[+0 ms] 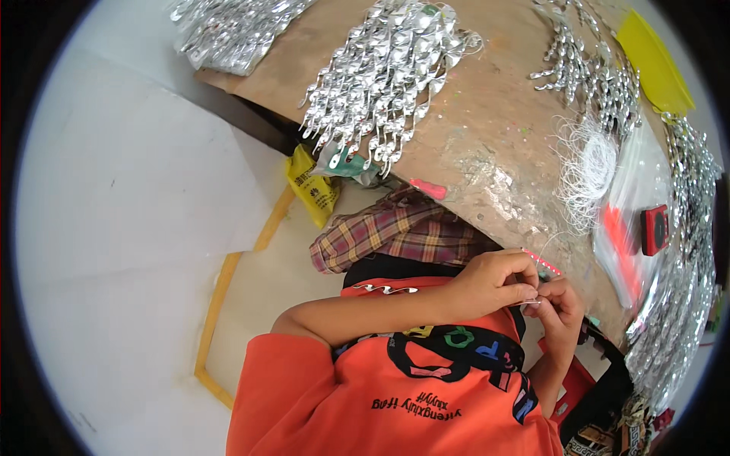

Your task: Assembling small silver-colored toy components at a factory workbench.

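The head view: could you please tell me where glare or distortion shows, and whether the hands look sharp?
Head view: glare patches the glossy brown tabletop and the silver twisted strips; head view: black curved borders mark the fisheye rim; head view: left hand and right hand look fairly sharp, but the thin pale piece is too small to make out.

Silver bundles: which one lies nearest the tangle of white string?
The sparse upper-right bundle, left of the yellow container, just above the tangle of white string; the other bundles lie farther off.
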`<state>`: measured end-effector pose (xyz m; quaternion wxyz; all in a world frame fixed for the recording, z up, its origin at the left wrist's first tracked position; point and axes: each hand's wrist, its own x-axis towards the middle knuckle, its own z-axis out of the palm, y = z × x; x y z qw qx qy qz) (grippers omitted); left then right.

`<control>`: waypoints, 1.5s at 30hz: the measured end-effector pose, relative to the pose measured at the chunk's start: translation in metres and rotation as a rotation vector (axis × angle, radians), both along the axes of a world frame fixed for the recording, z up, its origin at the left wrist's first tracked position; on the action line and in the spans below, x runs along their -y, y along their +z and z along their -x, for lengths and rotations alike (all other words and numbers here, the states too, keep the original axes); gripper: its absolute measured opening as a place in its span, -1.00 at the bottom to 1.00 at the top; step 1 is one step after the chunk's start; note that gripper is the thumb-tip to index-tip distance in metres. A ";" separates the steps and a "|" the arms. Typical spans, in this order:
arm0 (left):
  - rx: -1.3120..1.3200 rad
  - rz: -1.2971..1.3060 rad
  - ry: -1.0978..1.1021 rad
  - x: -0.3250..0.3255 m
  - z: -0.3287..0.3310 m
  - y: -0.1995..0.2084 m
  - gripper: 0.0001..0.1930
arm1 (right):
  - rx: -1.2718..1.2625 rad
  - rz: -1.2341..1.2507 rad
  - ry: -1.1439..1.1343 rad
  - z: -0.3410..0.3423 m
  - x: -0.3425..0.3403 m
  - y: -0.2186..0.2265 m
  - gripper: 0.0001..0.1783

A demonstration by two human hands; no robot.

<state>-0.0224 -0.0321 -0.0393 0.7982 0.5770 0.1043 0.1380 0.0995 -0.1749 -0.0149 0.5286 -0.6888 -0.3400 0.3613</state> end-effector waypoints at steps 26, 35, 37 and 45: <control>-0.193 0.046 -0.192 0.004 0.018 -0.002 -0.81 | 0.398 0.029 0.234 0.001 0.004 -0.004 -0.89; -0.139 0.415 -0.181 -0.022 0.014 0.010 -0.79 | 0.118 -0.039 0.151 -0.002 -0.028 0.013 -0.86; -0.138 0.415 -0.170 -0.027 0.010 0.015 -0.78 | 0.024 -0.047 0.109 -0.005 -0.033 0.013 -0.84; -0.160 0.354 -0.047 -0.035 -0.013 0.020 -0.74 | -0.012 -0.200 0.138 -0.018 -0.037 0.012 -0.67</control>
